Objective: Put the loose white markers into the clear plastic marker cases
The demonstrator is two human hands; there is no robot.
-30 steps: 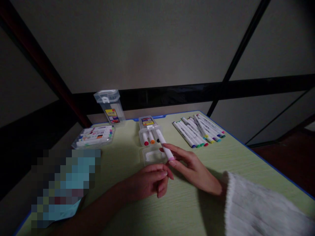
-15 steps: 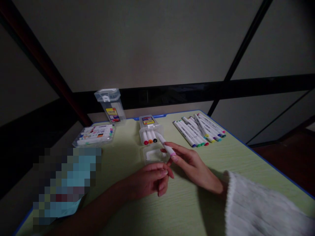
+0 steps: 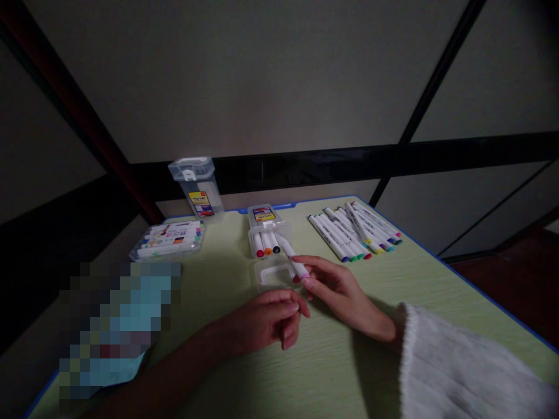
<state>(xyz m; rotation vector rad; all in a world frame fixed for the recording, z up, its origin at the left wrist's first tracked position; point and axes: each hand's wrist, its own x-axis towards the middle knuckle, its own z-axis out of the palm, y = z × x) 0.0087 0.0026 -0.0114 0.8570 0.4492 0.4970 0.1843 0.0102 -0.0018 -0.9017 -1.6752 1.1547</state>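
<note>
White marker (image 3: 289, 250): pinched by right hand (image 3: 340, 288) near pink end, long axis sloping away and leftward, far end at right side of box (image 3: 263, 216) mouth. Left hand (image 3: 268, 320): loosely curled, nothing visibly held, short of box.

There are two hands, the left hand (image 3: 268, 320) and the right hand (image 3: 345, 294), over one tabletop (image 3: 209, 285). Cases number three: one tall case (image 3: 200, 189), one open case (image 3: 265, 215) and one flat case (image 3: 136, 252). There is one clear lid (image 3: 257, 278). One marker (image 3: 289, 250) is in the right hand's grip, three markers (image 3: 268, 242) are in the open case, and at least eight lie in a pile (image 3: 349, 230); those in the flat case overlap too much to count.
</note>
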